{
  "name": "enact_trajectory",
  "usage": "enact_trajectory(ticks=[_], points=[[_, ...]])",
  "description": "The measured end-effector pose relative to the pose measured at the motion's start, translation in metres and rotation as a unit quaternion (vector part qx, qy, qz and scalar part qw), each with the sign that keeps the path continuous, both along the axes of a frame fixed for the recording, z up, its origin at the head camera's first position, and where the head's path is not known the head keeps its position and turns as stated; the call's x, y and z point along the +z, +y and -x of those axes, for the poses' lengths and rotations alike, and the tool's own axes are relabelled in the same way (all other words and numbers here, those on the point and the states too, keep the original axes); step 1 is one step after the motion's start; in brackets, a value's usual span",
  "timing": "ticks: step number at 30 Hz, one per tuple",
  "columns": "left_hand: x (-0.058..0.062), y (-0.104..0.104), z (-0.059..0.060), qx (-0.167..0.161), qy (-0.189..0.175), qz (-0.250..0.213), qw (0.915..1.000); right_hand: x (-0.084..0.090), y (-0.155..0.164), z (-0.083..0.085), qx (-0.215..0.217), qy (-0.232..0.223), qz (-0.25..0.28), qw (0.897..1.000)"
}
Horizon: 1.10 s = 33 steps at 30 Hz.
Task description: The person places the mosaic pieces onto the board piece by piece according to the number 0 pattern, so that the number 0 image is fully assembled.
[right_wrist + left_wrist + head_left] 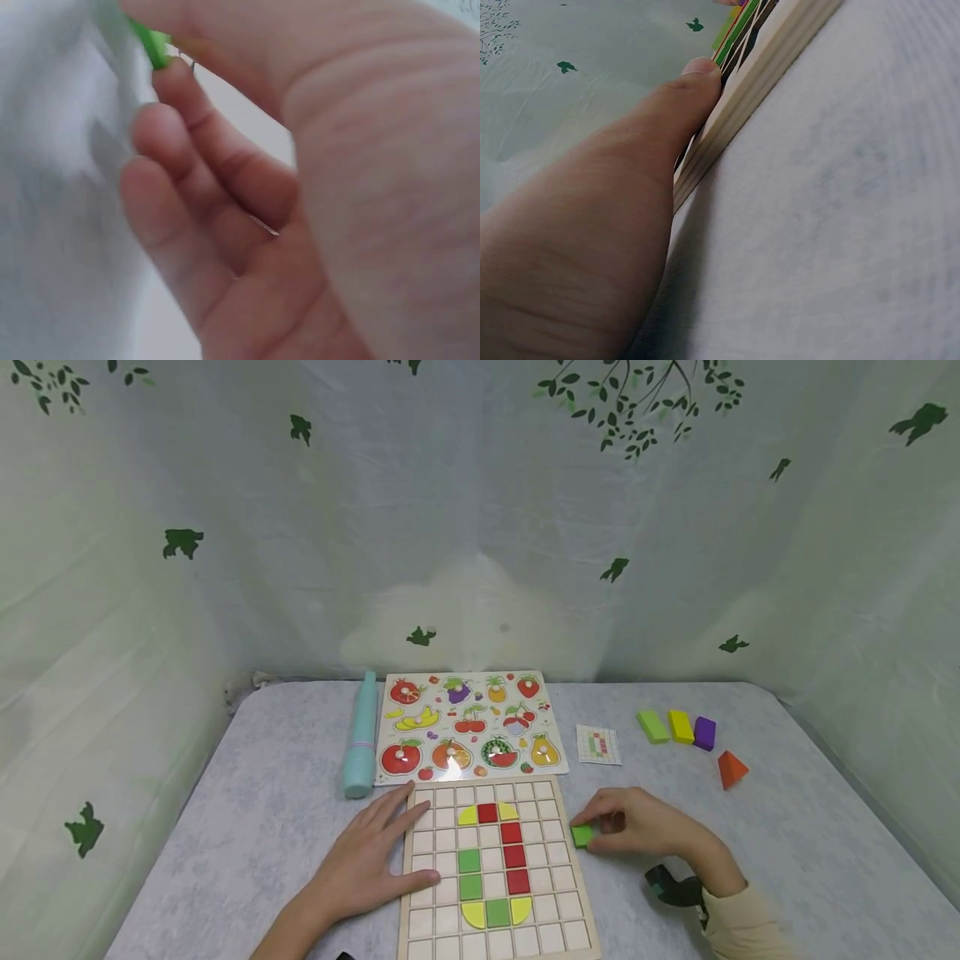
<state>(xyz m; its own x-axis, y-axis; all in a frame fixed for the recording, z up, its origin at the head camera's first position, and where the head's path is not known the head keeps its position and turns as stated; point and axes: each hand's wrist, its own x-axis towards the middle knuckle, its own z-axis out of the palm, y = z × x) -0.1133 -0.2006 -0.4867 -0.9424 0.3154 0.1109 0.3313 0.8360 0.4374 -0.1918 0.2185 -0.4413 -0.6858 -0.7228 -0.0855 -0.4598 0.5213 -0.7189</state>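
A wooden grid board [546,853] lies at the front middle of the table in the head view. Red, green and yellow pieces fill some of its squares; one is a red square [514,856]. My left hand [367,852] rests on the board's left edge with its fingers spread. In the left wrist view, the thumb [694,94] touches the board's side. Just off the board's right edge, my right hand [648,822] pinches a green block [581,836] between thumb and fingers. In the right wrist view, only a bit of that green block [154,45] shows.
Behind the board lies a fruit puzzle [480,722], with a rolled teal tube [362,735] at its left. A small pattern card [598,745] sits to the right. Farther right are a green block [652,727], yellow block [681,727], purple block [704,733] and orange triangular piece [731,770].
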Motion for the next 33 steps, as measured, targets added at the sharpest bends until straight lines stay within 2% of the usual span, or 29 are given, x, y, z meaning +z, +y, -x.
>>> enact_trajectory(ticks=[6,13,20,23,33], points=[[0.0,0.0,0.0,-0.001,0.002,0.002,1.0,-0.001,-0.022,-0.003,0.01,0.04,0.019,0.999],[-0.001,-0.001,0.001,-0.002,0.003,0.01,0.9999,0.006,-0.053,-0.011,-0.027,0.062,0.001,0.998],[-0.001,-0.001,0.001,-0.002,-0.003,0.01,0.9999,0.014,-0.079,-0.019,-0.04,0.089,0.008,0.995],[-0.001,-0.001,0.001,-0.002,-0.004,0.009,1.0,0.014,-0.089,-0.022,-0.05,0.098,0.008,0.994],[0.0,0.0,0.001,-0.004,-0.011,0.005,0.9999,0.006,-0.114,-0.031,-0.039,0.107,0.006,0.993]])
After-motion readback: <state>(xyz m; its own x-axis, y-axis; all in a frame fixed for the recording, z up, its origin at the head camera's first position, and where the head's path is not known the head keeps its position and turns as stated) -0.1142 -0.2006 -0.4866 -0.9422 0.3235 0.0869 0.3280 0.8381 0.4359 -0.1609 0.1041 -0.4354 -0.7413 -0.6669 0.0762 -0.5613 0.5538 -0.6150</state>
